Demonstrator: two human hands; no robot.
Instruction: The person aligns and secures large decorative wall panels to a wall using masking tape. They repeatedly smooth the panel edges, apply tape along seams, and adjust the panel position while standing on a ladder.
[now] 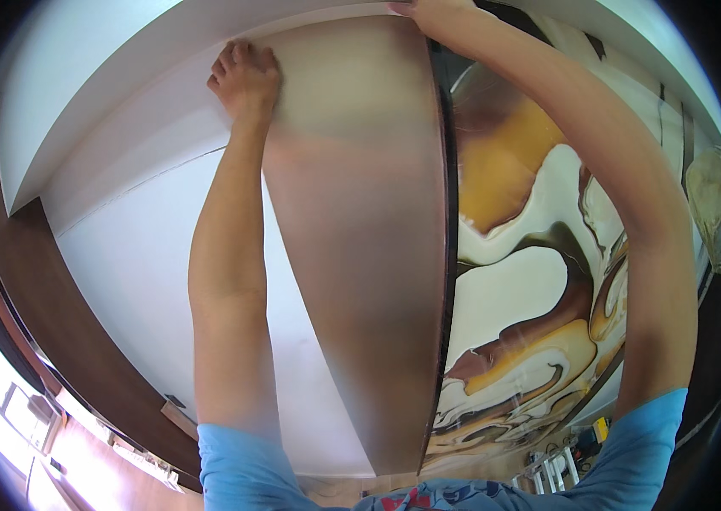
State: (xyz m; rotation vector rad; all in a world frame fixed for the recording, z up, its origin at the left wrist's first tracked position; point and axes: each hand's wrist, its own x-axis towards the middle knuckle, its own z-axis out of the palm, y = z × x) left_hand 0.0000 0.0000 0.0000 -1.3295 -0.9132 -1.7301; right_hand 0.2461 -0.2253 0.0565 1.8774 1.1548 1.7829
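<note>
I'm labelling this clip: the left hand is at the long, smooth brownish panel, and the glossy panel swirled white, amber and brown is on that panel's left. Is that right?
One slip: the head view shows the glossy panel swirled white, amber and brown on the right of the long, smooth brownish panel, not its left. The left hand is indeed at the brownish panel.
</note>
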